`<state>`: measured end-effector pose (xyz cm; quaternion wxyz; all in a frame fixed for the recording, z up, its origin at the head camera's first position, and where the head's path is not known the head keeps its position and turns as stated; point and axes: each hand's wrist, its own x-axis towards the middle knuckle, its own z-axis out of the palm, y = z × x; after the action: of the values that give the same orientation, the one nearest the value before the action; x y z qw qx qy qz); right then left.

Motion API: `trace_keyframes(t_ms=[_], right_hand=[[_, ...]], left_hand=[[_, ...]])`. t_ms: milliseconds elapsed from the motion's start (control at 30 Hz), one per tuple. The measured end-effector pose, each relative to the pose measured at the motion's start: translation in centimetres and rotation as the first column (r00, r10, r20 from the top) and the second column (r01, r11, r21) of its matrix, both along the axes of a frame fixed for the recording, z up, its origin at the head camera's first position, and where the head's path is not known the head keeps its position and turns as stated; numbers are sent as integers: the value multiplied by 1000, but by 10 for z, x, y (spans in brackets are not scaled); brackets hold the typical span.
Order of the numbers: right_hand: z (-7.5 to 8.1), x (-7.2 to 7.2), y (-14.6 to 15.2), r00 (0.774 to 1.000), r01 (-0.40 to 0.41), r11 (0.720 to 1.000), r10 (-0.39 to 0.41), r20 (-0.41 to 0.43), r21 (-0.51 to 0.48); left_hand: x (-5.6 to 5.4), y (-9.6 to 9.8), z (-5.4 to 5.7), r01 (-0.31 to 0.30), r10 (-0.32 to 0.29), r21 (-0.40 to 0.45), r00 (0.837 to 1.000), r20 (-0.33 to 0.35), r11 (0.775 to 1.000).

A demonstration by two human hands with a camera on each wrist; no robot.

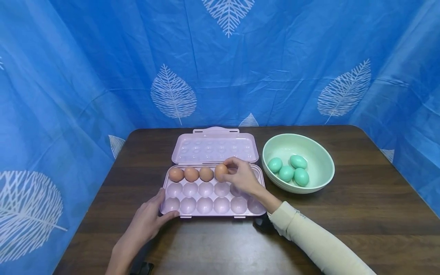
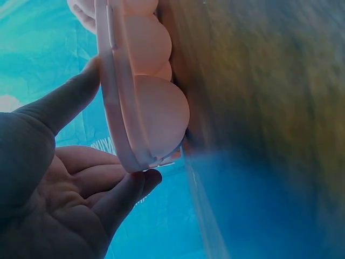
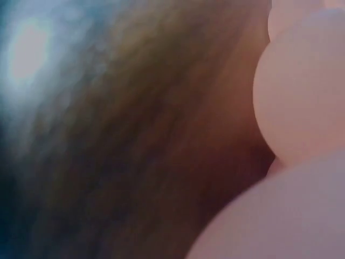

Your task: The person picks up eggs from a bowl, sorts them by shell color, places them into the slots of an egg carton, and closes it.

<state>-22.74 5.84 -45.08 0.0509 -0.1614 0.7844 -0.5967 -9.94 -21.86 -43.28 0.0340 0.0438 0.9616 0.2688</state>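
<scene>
A pale pink plastic egg carton (image 1: 205,191) lies with its lid (image 1: 214,148) folded back. Three brown eggs (image 1: 191,174) sit in the left cups of its back row. My right hand (image 1: 243,177) pinches another brown egg (image 1: 220,172) between thumb and fingers, at the fourth cup of that row. At the carton's front left corner, my left hand (image 1: 149,214) holds the edge, thumb along the front rim and fingers at the left side. The left wrist view shows that thumb (image 2: 75,97) against the rim. Only the rounded cup undersides (image 3: 302,91) fill the right wrist view.
A pale green bowl (image 1: 323,170) with several green eggs (image 1: 286,173) stands right of the carton. The dark wooden table (image 1: 361,214) carries everything. A blue curtain (image 1: 275,68) with white leaf prints hangs behind it and at both sides.
</scene>
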Motion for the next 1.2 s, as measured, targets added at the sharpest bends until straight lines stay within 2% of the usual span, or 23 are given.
trace_keyframes(t_ms=[200, 433, 833, 967, 1200], right_hand=[[-5, -2, -3, 1000, 7, 1000, -7, -8, 5], [-5, -2, -4, 999, 1, 999, 1, -45, 49], [-2, 2, 2, 1000, 18, 998, -17, -8, 67], [4, 8, 11, 999, 29, 999, -28, -36, 29], [21, 11, 34, 988, -4, 996, -10, -154, -89]], left_hand=[[0, 1, 0, -5, 5, 0, 1000, 3, 1000], [-1, 1, 2, -17, 17, 0, 999, 49, 1000], [0, 2, 3, -23, 23, -4, 998, 65, 1000], [0, 2, 2, -19, 18, 1, 998, 56, 1000], [0, 1, 2, -13, 13, -10, 999, 31, 1000]])
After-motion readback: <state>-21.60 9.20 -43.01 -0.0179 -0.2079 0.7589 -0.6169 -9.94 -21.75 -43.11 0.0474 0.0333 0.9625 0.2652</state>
